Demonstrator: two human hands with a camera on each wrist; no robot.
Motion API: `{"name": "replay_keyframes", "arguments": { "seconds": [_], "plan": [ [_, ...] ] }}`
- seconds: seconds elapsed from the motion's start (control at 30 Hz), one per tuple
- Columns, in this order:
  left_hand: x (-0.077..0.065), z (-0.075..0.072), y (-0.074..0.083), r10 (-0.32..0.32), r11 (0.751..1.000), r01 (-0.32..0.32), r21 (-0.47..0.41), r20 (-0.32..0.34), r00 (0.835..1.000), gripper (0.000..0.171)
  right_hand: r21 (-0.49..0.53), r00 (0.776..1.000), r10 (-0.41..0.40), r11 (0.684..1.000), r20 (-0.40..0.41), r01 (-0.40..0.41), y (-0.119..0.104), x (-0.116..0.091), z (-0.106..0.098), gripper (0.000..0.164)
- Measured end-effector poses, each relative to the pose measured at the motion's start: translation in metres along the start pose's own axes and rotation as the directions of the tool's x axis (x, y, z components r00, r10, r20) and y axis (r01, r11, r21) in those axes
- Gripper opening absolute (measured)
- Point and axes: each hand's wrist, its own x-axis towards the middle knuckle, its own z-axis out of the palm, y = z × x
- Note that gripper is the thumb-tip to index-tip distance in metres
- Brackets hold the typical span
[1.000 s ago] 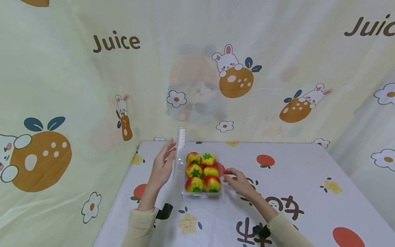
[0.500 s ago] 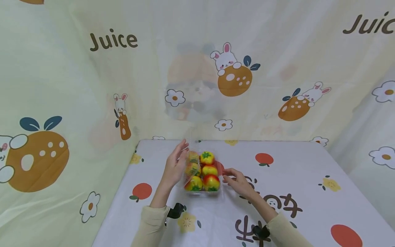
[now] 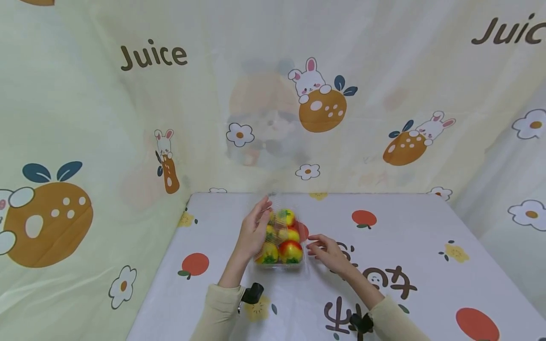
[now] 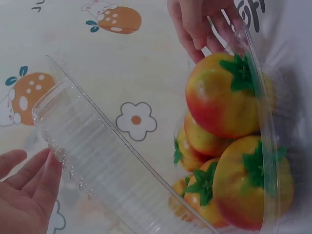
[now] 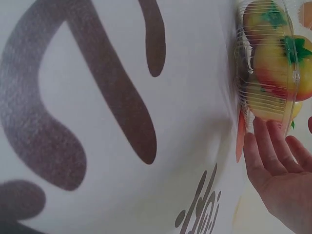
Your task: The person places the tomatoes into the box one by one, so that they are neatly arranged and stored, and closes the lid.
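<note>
A clear plastic clamshell box [image 3: 279, 267] on the table holds several red-and-yellow fruits [image 3: 291, 251] with green star-shaped tops. Its hinged lid [image 4: 105, 151] stands tilted partway over the fruits, raised from the tray in the left wrist view. My left hand [image 3: 252, 233] is at the lid's outer face, its extended fingertips [image 4: 52, 163] touching the ribbed plastic. On the opposite side, my right hand [image 3: 329, 254] has its loosely bent fingers against the box's side wall [image 5: 265, 100], without gripping it. Part of the fruit lies behind the left hand and lid in the head view.
A white printed cloth [image 3: 396, 237] covers the table. Patterned curtains [image 3: 204, 118] hang behind it and at both sides. A small black device [image 3: 252, 293] is strapped at the left wrist, another black device [image 3: 361, 322] at the right.
My left hand has moved right, swinging the lid from upright to leaning over the fruits. My right hand has stayed almost still beside the box. The head view has shifted slightly.
</note>
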Motion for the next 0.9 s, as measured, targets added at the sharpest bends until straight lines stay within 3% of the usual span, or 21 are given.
{"name": "replay_keyframes", "arguments": {
  "seconds": [0.23,0.63,0.9],
  "plan": [
    [0.001,0.011,-0.002,-0.013,0.999,0.014,-0.04,0.026,1.0,0.046,0.019,1.0,-0.021,1.0,0.022,0.021,0.004,0.0,0.0,0.04],
    [0.001,0.031,-0.011,-0.037,0.998,0.035,0.042,0.038,0.999,0.046,0.04,1.0,-0.01,0.999,0.026,0.009,0.007,-0.001,-0.001,0.041],
    [0.0,0.041,-0.015,-0.052,0.998,0.05,0.023,0.047,0.998,0.045,0.066,0.998,-0.004,0.998,0.063,0.0,-0.014,-0.01,-0.005,0.04]
  ]
}}
